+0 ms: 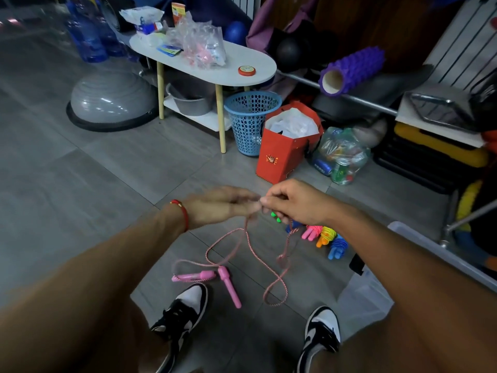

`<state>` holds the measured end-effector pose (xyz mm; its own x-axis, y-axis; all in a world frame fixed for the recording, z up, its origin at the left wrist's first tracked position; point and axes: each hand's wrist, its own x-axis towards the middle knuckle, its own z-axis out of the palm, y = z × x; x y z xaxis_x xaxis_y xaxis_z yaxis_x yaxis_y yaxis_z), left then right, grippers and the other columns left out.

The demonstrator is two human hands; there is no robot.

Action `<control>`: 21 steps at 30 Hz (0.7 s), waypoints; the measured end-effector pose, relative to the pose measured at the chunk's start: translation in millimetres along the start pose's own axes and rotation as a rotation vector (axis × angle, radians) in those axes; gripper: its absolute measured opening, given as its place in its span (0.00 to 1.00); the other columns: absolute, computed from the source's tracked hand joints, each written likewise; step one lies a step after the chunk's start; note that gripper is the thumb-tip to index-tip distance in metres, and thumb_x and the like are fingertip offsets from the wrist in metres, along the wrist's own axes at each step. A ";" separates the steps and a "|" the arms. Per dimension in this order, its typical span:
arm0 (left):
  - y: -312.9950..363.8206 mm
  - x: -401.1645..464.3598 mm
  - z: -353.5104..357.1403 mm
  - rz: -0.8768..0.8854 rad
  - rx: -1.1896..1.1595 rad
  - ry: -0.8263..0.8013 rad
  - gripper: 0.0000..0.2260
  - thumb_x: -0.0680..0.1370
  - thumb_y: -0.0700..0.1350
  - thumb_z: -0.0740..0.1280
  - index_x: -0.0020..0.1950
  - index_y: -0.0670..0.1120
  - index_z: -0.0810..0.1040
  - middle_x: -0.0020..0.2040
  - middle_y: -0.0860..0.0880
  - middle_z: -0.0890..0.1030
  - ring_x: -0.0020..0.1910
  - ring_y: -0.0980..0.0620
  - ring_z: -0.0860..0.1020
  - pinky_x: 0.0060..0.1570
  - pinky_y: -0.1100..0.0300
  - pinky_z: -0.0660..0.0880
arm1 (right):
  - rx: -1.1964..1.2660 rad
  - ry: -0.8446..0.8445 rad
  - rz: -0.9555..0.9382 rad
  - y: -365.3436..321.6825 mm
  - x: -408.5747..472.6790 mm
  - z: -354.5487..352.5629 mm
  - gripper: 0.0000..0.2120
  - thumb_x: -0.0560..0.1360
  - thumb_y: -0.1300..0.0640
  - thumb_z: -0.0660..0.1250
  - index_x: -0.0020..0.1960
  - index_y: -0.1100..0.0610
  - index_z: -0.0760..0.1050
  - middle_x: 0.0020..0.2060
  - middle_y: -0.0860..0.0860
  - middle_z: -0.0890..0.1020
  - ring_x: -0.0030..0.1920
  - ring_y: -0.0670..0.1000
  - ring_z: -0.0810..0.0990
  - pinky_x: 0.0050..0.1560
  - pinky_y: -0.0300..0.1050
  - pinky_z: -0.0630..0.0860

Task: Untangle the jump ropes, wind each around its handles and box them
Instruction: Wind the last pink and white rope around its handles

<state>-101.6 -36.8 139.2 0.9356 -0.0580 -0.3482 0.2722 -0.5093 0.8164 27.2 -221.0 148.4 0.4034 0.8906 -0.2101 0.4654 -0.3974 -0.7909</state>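
Bottom of frame: two black-and-white sneakers (185, 310) on grey floor tiles (107, 168). Just above them the pink jump rope (250, 251) lies in loose loops, both pink handles (228, 289) on the floor beside the left shoe. Clear plastic box (368, 294) at lower right, partly hidden by the right forearm.

Mid-frame: both hands meet above the rope. Right hand (293, 203) has fingers curled, pinching the pink cord. Left hand (223, 204) is motion-blurred, fingers extended toward the same spot; can't tell if it grips the cord. Red bracelet (183, 212) on the left wrist.

Right of the hands: wound ropes (326, 238) in pink, orange, blue on the floor.

Farther back: red paper bag (282, 154), blue basket (250, 122), white oval table (242, 68), purple foam roller (352, 70).
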 end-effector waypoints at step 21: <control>-43.8 0.8 -38.7 -0.155 0.419 0.060 0.03 0.76 0.48 0.70 0.47 0.55 0.79 0.42 0.50 0.85 0.43 0.50 0.83 0.51 0.54 0.79 | 0.141 0.034 0.035 2.4 2.7 -16.0 0.11 0.85 0.62 0.57 0.53 0.62 0.77 0.32 0.50 0.70 0.30 0.48 0.71 0.35 0.43 0.73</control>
<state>-104.1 18.6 120.9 0.9058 0.0903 -0.4140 0.3074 -0.8124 0.4954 41.9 -223.1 155.2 0.4452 0.8677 -0.2209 0.3362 -0.3907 -0.8570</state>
